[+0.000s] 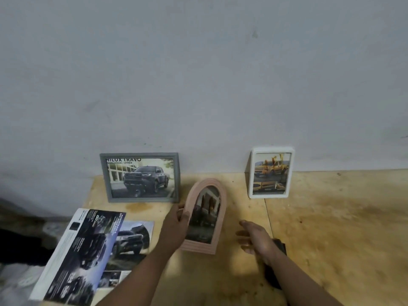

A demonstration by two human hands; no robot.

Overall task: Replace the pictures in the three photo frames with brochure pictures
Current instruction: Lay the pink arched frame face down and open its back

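Arched pink frame (204,217) is sitting in the left hand (176,226), fingers gripping its left edge. Right hand (256,237) is hovering just right, fingers spread open.

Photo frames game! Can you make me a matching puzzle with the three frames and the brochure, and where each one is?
Things:
1. grey rectangular photo frame
2. white rounded photo frame
3. pink arched photo frame
4. dark car brochure

Places:
A. held in the left hand
B. lying flat, near left
C. against the wall, right
D. against the wall, left

Pairs: 1-D, 2-C, 3-A, 4-B
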